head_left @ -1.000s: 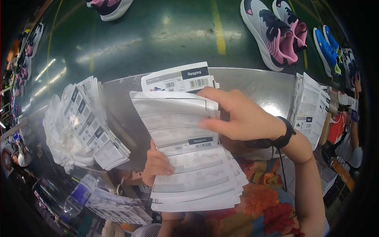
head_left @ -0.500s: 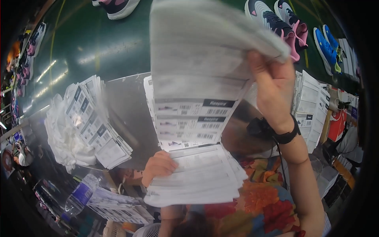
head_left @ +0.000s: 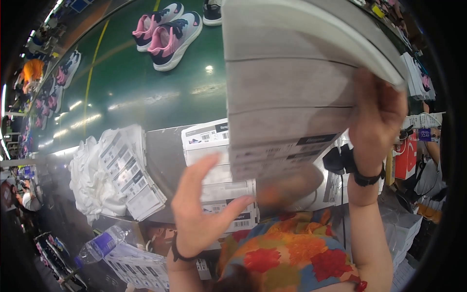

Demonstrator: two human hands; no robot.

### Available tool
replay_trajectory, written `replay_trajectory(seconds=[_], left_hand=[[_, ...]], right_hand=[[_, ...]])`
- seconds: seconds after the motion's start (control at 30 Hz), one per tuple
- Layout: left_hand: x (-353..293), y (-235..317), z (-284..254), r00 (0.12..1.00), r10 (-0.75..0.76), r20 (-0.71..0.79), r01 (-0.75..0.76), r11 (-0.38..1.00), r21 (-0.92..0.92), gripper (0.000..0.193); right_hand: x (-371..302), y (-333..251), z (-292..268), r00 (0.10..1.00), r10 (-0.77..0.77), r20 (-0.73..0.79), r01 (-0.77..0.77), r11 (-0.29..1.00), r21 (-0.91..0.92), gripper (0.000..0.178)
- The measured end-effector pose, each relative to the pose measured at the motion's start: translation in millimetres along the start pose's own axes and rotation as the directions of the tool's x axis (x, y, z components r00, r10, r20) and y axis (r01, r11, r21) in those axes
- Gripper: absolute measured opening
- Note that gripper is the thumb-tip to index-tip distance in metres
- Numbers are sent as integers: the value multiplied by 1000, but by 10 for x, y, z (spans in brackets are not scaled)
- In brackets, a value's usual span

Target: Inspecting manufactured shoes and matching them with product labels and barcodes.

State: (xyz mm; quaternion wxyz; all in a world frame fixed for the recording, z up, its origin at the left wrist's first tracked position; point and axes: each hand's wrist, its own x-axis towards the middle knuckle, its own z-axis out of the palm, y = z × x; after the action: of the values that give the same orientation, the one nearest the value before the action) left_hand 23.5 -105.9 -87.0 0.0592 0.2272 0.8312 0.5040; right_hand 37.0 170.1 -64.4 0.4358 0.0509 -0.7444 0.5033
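My right hand point(head_left: 382, 114) grips the right edge of a thick, bent stack of white label sheets point(head_left: 287, 87), held up off the table. Its printed lower part shows dark header blocks and small lines, blurred by motion. My left hand point(head_left: 199, 209) is raised with thumb and fingers spread, holding nothing. Behind and below it lies another pile of white label sheets point(head_left: 206, 141) with small shoe pictures and barcodes; the raised stack and my hand partly hide it.
At left, a label-sheet bundle point(head_left: 131, 175) lies beside crumpled white material point(head_left: 92, 180). A plastic bottle point(head_left: 102, 243) is at lower left. Pink-and-navy shoes point(head_left: 172, 39) stand on the green surface point(head_left: 121, 82). A red box point(head_left: 405, 158) sits at right.
My left hand has let go of the lower sheets and lifted with its fingers apart. My right hand has moved rightward with the raised stack. The view has shifted, bringing other shoes in.
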Motion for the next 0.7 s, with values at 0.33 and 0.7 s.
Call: replay_trajectory(seconds=[0.33,0.7], left_hand=[[-203,82,242,945,-202,258,273,920,-280,10],[-179,244,91,862,-38,506,129,981,-147,15]], right_hand=[[-275,-226,7,977,14,211,125,767,-629,49],[-355,-370,-56,622,-130,772,381,912,-153,22]])
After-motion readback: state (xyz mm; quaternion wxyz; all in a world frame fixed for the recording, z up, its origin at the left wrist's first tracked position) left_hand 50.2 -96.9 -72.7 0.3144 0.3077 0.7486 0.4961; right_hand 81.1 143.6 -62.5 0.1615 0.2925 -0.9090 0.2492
